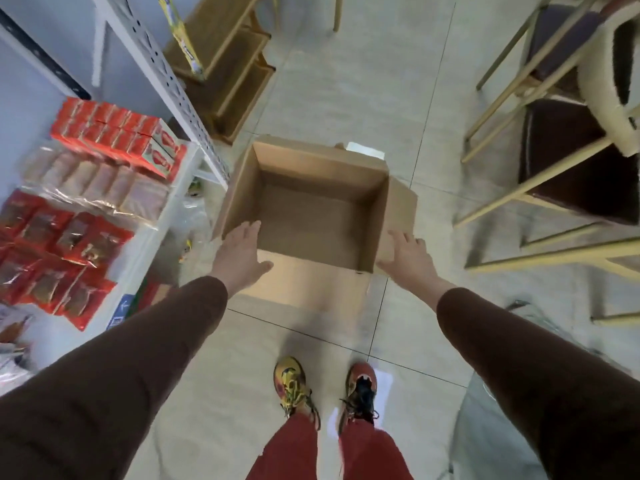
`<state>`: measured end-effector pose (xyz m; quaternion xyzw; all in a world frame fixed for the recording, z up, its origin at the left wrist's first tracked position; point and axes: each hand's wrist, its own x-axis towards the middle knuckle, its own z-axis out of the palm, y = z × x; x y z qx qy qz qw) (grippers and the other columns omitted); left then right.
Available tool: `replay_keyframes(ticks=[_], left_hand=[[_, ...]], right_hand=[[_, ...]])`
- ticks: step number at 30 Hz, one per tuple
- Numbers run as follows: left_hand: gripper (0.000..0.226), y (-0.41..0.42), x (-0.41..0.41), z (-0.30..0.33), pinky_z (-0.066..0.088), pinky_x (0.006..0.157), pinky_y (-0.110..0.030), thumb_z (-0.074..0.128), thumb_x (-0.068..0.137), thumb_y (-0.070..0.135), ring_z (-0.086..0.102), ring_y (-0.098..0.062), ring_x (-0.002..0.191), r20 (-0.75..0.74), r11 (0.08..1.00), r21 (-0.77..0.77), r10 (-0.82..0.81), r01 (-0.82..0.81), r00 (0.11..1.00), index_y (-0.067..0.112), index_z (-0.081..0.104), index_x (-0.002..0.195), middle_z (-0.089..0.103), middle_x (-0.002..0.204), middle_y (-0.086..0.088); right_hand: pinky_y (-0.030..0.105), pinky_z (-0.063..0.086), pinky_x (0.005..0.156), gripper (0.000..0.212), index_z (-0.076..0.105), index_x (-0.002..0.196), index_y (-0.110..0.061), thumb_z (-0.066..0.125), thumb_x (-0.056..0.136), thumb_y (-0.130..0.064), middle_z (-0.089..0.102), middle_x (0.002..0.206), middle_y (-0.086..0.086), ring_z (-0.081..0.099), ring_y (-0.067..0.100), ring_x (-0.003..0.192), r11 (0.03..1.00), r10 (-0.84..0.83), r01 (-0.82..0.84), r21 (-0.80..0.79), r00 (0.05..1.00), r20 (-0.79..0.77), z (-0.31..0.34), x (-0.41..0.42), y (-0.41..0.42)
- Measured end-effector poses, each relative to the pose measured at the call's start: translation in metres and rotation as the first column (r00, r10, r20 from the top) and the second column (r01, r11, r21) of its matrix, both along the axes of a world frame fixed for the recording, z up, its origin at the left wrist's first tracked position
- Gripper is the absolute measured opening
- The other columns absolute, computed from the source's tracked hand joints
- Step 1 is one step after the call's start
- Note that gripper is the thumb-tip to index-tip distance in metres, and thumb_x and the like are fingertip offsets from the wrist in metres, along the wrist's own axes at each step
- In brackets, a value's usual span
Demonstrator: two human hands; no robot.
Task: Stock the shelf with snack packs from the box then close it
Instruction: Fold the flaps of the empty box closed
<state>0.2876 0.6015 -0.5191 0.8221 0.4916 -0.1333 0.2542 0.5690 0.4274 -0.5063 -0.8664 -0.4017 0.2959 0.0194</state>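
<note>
Left hand [239, 252] and right hand [407, 256]: both released, fingers straight, grasping nothing, reaching at the near corners of the cardboard box [311, 216]. Box stands on the tiled floor [346, 81], flaps out, inside bare brown board. Judged: stocking done, closing step begins; next, fold flaps inward. Left of box, shelf [162, 216] carries glossy red snack packs [69, 244].

A low wooden step rack [225, 74] stands on the tiled floor [346, 81] at the far left; dark-seated chairs [568, 161] with pale wooden legs stand at the right.
</note>
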Motion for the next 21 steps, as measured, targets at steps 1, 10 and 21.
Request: replay_keyframes(ticks=[1,10,21], left_hand=[[0.096,-0.001,0.003,-0.021,0.016,0.123,-0.038,0.070,0.089,0.041,0.013,-0.028,0.153,-0.008,1.000,-0.017,0.004,-0.004,1.000,0.015,0.012,0.160,0.015,0.165,-0.014],[0.084,-0.024,0.050,-0.210,0.020,0.122,-0.045,0.056,0.095,0.053,0.013,-0.030,0.153,-0.103,0.996,-0.008,-0.084,0.083,0.991,0.019,0.015,0.160,0.014,0.166,-0.012],[0.053,-0.072,0.130,-0.327,-0.004,0.115,-0.068,0.038,0.099,0.059,-0.010,-0.026,0.154,-0.085,0.993,0.081,-0.085,0.091,0.993,0.031,0.042,0.143,0.005,0.169,-0.003]], right_hand=[[0.049,0.041,0.103,0.072,0.030,0.154,-0.018,0.064,0.094,-0.037,0.042,0.150,0.011,0.036,0.036,0.135,0.999,-0.029,0.029,-0.024,0.999,-0.024,-0.024,0.004,-0.006],[0.044,0.039,0.108,0.069,0.039,0.149,-0.009,0.053,0.098,-0.053,0.051,0.144,0.018,0.042,0.040,0.136,0.949,-0.314,0.295,-0.113,0.919,-0.236,-0.232,0.027,-0.038],[0.028,0.033,0.108,0.071,0.019,0.158,-0.018,0.055,0.101,-0.038,0.047,0.142,-0.007,0.046,0.011,0.126,0.474,-0.703,0.880,0.042,0.407,-0.583,-0.341,0.046,-0.043]])
